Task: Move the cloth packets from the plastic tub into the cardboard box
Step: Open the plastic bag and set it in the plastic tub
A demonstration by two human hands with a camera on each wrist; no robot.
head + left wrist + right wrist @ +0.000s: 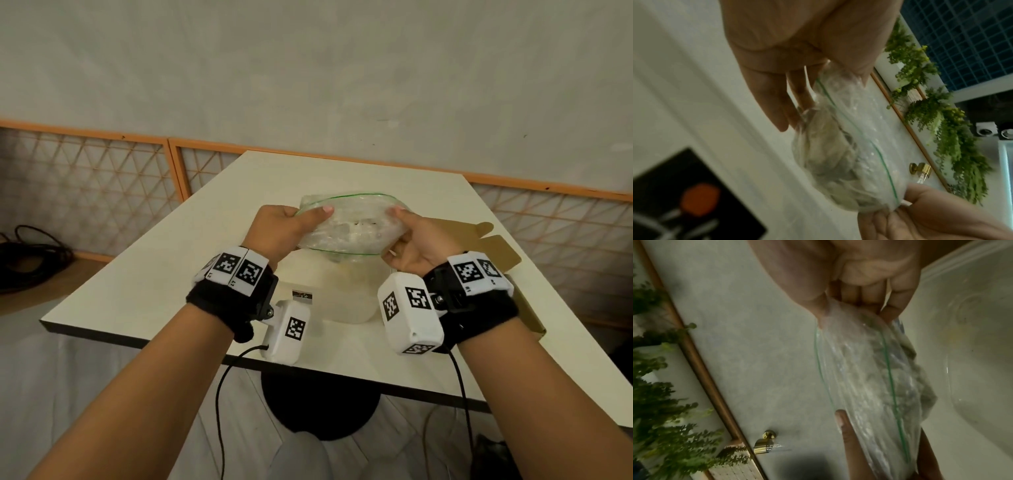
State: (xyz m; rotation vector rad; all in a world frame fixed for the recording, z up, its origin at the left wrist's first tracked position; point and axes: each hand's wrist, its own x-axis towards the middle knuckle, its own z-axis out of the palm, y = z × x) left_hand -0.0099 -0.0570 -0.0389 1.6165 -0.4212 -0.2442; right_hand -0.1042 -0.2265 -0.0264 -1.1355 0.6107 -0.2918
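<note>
Aloft between two pinching grips, left hand [274, 226] and right hand [419, 245] each clamp thumb against fingers on one end of the clear green-striped zip packet of pale cloth [349, 224], its long axis spanning them above the translucent plastic tub [346, 301]; the brown cardboard box [503, 253] lies beyond the right grip, the nearer hand.

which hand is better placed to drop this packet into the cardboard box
Right, probably. The cardboard box lies at the table's right edge, just beyond the right hand, while the left hand is on the far side of the packet. Both hold it above the plastic tub, so the left grip would release.
</note>
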